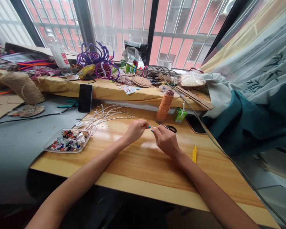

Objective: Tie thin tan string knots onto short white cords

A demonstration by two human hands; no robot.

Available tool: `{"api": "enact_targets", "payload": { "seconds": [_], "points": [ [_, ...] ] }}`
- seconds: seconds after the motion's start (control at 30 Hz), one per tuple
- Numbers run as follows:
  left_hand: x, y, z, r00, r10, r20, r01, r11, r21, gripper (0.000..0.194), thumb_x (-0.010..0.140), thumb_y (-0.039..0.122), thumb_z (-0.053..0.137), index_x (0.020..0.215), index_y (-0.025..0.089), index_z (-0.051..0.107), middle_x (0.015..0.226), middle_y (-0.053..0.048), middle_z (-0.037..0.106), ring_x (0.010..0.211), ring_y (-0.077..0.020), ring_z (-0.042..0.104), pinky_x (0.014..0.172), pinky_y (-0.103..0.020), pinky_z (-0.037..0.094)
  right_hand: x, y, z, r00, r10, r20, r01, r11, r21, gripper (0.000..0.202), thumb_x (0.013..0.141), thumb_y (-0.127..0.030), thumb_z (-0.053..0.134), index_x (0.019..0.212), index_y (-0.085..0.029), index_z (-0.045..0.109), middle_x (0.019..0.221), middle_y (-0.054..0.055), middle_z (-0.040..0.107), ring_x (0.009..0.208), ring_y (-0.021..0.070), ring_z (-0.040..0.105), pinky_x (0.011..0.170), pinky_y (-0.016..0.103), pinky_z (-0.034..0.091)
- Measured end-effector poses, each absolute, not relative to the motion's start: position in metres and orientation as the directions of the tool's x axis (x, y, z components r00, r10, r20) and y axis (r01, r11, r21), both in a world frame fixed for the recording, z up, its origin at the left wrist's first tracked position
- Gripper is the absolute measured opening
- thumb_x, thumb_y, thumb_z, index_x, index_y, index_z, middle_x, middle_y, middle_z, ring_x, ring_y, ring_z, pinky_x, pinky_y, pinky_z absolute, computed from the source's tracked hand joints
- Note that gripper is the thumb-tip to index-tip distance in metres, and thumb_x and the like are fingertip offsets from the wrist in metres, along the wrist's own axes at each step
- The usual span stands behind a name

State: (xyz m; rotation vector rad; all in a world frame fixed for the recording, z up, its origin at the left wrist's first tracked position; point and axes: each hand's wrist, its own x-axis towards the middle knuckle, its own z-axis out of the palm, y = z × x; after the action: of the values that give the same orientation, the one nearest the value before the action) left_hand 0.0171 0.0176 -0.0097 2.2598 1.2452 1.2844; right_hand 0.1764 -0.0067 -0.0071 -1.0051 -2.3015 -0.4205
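Above the middle of the wooden table [133,165], my left hand [136,129] and my right hand [165,139] are close together, fingertips pinched. A small, thin whitish piece [152,127] spans the short gap between them, held at both ends; its exact form is too small to tell. Black-handled scissors [171,128] lie just behind my right hand, partly hidden by it. To the left, white strips [105,117] are spread over the table. A clear plastic box [68,140] of mixed beads sits at the left edge.
An orange thread spool [165,106], a green carton [180,114] and a dark phone [195,123] stand or lie behind my right hand. A yellow tool [194,154] lies right. Another phone [85,98] leans against the cloth-covered ledge [105,92]. A grey cable [205,127] crosses the right side.
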Motion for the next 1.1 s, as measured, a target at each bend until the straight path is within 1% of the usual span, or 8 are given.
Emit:
{"api": "enact_targets", "payload": {
  "seconds": [0.17,0.27,0.37,0.47,0.6,0.7,0.8,1.1],
  "points": [
    [0.017,0.013,-0.013,0.486,0.630,0.605,0.596,-0.746,0.298,0.019,0.080,0.018,0.041,0.077,0.016,0.059,0.073,-0.004,0.058,0.067,-0.0114,0.052,0.060,-0.020,0.037,0.184,0.000,0.001,-0.457,0.564,0.688,0.777,0.629,0.001,0.025,0.085,-0.020,0.032,0.073,-0.016,0.054,0.070,0.008,0.051,0.066,0.0167,0.041,0.063,0.029,0.027],
    [0.018,0.008,-0.012,0.574,0.545,0.611,0.571,-0.802,0.179,0.022,0.083,0.018,0.036,0.079,0.016,0.058,0.071,-0.004,0.057,0.066,-0.0111,0.051,0.059,-0.020,0.036,0.183,0.005,-0.002,-0.380,0.657,0.651,0.765,0.619,-0.178,0.023,0.082,-0.019,0.035,0.067,-0.017,0.052,0.068,0.006,0.052,0.064,0.0149,0.043,0.061,0.028,0.029],
    [0.018,0.006,-0.014,0.577,0.499,0.646,0.574,-0.811,0.113,0.024,0.084,0.019,0.034,0.083,0.017,0.057,0.071,-0.004,0.056,0.067,-0.0110,0.050,0.059,-0.020,0.035,0.181,0.010,-0.007,-0.331,0.852,0.405,0.664,0.515,-0.542,0.026,0.079,-0.023,0.036,0.056,-0.017,0.045,0.056,0.001,0.048,0.053,0.0114,0.044,0.051,0.024,0.030],
    [0.017,0.005,-0.017,0.539,0.492,0.683,0.606,-0.790,0.091,0.024,0.084,0.017,0.033,0.084,0.016,0.057,0.071,-0.004,0.055,0.067,-0.0111,0.049,0.059,-0.020,0.035,0.178,0.011,-0.009,-0.372,0.928,0.025,0.476,0.214,-0.853,0.025,0.077,-0.029,0.035,0.056,-0.018,0.041,0.047,-0.003,0.043,0.039,0.0086,0.041,0.039,0.021,0.029],
    [0.022,0.003,-0.019,0.474,0.560,0.680,0.563,-0.786,0.254,0.021,0.083,0.019,0.036,0.083,0.016,0.056,0.072,-0.003,0.055,0.068,-0.0102,0.049,0.061,-0.019,0.036,0.175,0.008,-0.008,-0.410,0.900,-0.148,0.313,-0.013,-0.950,0.015,0.071,-0.026,0.038,0.059,-0.018,0.041,0.040,-0.007,0.037,0.030,0.0048,0.029,0.033,0.018,0.020],
    [0.029,0.003,-0.019,0.400,0.655,0.641,0.448,-0.750,0.487,0.015,0.080,0.018,0.041,0.077,0.015,0.055,0.069,-0.002,0.055,0.065,-0.0087,0.049,0.060,-0.018,0.037,0.174,0.007,-0.010,-0.427,0.898,-0.108,0.286,0.021,-0.958,0.013,0.067,-0.025,0.040,0.058,-0.017,0.042,0.037,-0.010,0.026,0.032,0.0033,0.018,0.034,0.017,0.012],
    [0.034,0.005,-0.019,0.376,0.730,0.571,0.360,-0.683,0.636,0.011,0.077,0.014,0.045,0.069,0.015,0.053,0.062,0.001,0.053,0.060,-0.0078,0.048,0.057,-0.018,0.037,0.173,0.009,-0.016,-0.414,0.909,-0.041,0.330,0.108,-0.938,0.014,0.066,-0.026,0.039,0.056,-0.016,0.044,0.038,-0.009,0.025,0.035,0.0038,0.018,0.036,0.018,0.013],
    [0.038,0.003,-0.013,0.379,0.820,0.428,0.369,-0.559,0.743,0.007,0.073,0.011,0.044,0.069,0.015,0.046,0.065,0.002,0.046,0.059,-0.0082,0.041,0.055,-0.019,0.034,0.174,0.009,-0.016,-0.350,0.931,0.103,0.460,0.266,-0.847,0.023,0.067,-0.026,0.037,0.047,-0.017,0.040,0.043,-0.005,0.030,0.042,0.0072,0.026,0.043,0.021,0.020]
  ]
}}
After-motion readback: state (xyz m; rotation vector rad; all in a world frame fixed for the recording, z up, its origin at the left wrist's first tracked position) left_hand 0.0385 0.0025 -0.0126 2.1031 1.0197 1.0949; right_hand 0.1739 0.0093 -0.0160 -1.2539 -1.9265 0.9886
